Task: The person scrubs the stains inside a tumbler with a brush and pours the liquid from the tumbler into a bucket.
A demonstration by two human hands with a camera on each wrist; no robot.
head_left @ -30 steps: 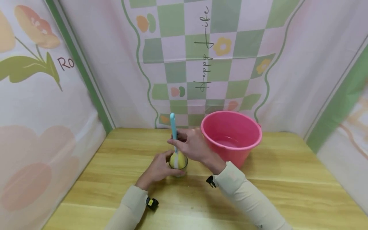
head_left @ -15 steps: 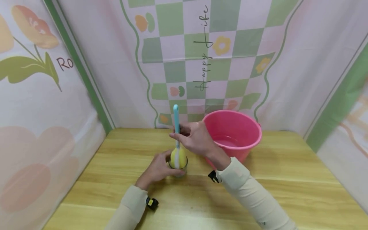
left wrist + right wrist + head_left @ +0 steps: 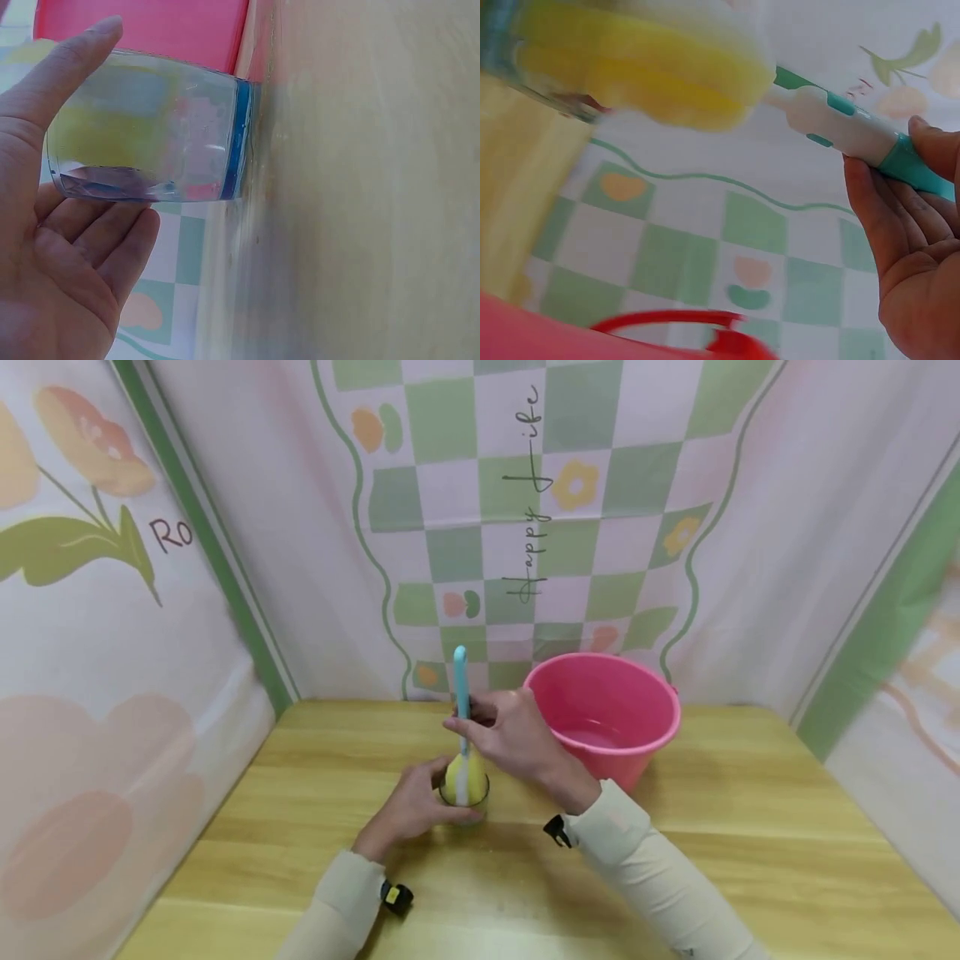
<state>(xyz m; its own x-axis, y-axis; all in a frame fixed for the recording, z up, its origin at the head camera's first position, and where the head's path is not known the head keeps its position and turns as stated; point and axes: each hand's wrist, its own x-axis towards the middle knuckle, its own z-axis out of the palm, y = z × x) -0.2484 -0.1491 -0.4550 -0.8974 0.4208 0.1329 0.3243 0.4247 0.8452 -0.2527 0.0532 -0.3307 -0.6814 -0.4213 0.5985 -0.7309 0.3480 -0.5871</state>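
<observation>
A clear drinking glass point(image 3: 202, 142) stands upright on the table, its thick base tinted blue in the left wrist view. My left hand point(image 3: 412, 802) grips it, thumb on one side and fingers curled on the other. Inside the glass mouth sits the yellow and white sponge head of a cup brush point(image 3: 462, 779). Its turquoise and white handle point(image 3: 855, 131) points upward, pinched between the thumb and fingers of my right hand point(image 3: 513, 735). Part of the sponge shows above the rim in the right wrist view; the rest is seen through the glass.
A pink bucket point(image 3: 648, 747) stands just right of my right hand, near the back of the wooden table point(image 3: 750, 827). Its red handle point(image 3: 667, 319) shows in the right wrist view. A patterned cloth point(image 3: 510, 543) hangs behind the table and along both sides.
My right hand has raised the cup brush, then lowered it partway back into the glass, and the handle stands more upright. My left hand and the glass have stayed in place.
</observation>
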